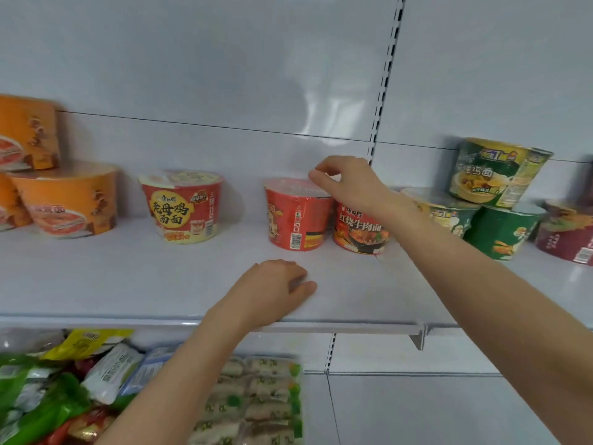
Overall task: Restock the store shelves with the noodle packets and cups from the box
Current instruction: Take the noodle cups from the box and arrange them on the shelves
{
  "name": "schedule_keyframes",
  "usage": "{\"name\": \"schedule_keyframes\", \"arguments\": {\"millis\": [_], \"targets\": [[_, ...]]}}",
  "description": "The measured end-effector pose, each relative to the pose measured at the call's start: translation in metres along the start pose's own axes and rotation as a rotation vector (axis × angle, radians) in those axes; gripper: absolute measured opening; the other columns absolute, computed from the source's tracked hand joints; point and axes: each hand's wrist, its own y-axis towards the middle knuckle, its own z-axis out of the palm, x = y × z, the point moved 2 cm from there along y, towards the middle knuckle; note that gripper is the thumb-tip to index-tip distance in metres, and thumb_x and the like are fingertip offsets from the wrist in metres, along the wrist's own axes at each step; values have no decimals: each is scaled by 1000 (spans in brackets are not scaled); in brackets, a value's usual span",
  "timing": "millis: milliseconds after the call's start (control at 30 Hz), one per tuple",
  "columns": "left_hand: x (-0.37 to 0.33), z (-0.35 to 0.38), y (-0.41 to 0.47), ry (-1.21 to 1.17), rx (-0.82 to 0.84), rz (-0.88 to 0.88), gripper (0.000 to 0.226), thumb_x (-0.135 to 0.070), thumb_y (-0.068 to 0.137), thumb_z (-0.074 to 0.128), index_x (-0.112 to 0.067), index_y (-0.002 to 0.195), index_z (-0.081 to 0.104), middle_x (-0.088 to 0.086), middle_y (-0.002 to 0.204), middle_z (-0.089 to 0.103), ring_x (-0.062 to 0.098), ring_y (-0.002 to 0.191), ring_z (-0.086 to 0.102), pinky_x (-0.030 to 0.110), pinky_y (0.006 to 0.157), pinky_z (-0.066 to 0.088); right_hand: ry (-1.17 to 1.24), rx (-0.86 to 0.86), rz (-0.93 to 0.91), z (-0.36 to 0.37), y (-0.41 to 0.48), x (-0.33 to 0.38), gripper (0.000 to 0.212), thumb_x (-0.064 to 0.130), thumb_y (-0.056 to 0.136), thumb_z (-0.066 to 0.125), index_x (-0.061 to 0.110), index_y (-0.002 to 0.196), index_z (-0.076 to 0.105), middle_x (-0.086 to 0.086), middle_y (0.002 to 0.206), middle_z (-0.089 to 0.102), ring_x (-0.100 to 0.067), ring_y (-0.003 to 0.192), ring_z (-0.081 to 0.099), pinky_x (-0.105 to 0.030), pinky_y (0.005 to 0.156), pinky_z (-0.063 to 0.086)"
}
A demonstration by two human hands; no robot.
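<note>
On the lower shelf nearest the viewer, soft crinkled noodle packets (pixel 96 374) lie in a loose heap, glossy film in green, yellow and white; the box is not in view. Above them, the left hand (pixel 272 290) rests on the smooth white shelf (pixel 128 274), its fingers curled loosely together and holding nothing. Farther back, the right hand (pixel 346 184) reaches over the red cup (pixel 296 216), fingers pinching at the rim of its foil lid; whether they grip or merely touch cannot be told. This cup is a tapered, shrink-wrapped tub, touching a second red cup (pixel 359 231) on its right. A hold on the thin lid edge alone could probably slip or peel the seal, and a sideways nudge could topple the neighbour. At the rear right, green cups (pixel 500 175) stand stacked, the top one tilted, so a knock from the forearm might bring it down; orange cups (pixel 67 200) stand far left
</note>
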Motion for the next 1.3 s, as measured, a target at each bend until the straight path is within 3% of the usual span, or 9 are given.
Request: {"name": "schedule_keyframes", "arguments": {"millis": [133,367,533,600,767,900,1000,1200,1300], "targets": [[-3,-3,-4,-40,12,-34,44,-47,94,42,-19,124,57,0,129,57,17,118,50,30,101,38,-197,222,25,33,30,28,54,59,85,46,13,111,61,-7,118,60,-26,109,54,-32,80,40],[-2,-3,-2,-20,-19,-27,44,-47,93,45,-21,127,55,-2,133,55,14,122,48,23,102,33,-234,350,-218,39,29,25,26,19,92,48,7,109,64,-13,114,63,-30,104,56,-33,83,42],[-2,-2,-1,-16,-18,-1,45,-46,93,45,-20,128,54,-3,134,53,13,122,47,23,103,33,-43,478,-194,16,22,4,33,-6,85,48,6,115,58,-10,123,58,-22,117,53,-28,98,40],[-3,-3,-1,-13,-16,1,45,-46,93,44,-21,129,54,-3,135,53,13,123,46,23,103,32,34,494,-134,12,22,0,32,0,84,55,8,114,57,-7,122,59,-20,116,55,-26,96,42],[-2,-3,-2,-23,-12,15,45,-46,94,43,-21,129,53,-4,134,53,12,123,45,22,101,31,-91,433,-129,26,25,22,52,46,84,60,17,126,51,-5,124,56,-21,112,52,-29,89,41],[-3,-4,-3,-9,-6,28,44,-45,95,42,-19,128,54,0,132,54,15,123,44,21,99,28,-218,504,-225,19,28,23,36,19,89,56,16,125,55,-6,126,56,-22,116,52,-28,93,40],[-2,-3,-3,-2,5,28,59,-58,90,33,-14,121,58,4,128,57,17,120,46,28,99,33,-339,621,-126,7,32,10,46,4,85,51,17,129,51,-5,134,50,-23,123,47,-39,103,40],[1,-1,-3,-7,-29,58,90,-69,67,9,-11,113,60,6,122,59,19,114,49,32,96,38,-150,457,-80,29,34,25,52,43,87,54,15,130,48,-6,132,51,-25,118,50,-35,96,42],[2,0,-2,-9,-35,58,90,-69,66,8,-10,113,60,7,121,59,19,114,49,32,96,37,-208,391,-155,41,34,24,39,34,89,56,13,122,58,-9,123,58,-27,113,53,-31,89,41]]}}
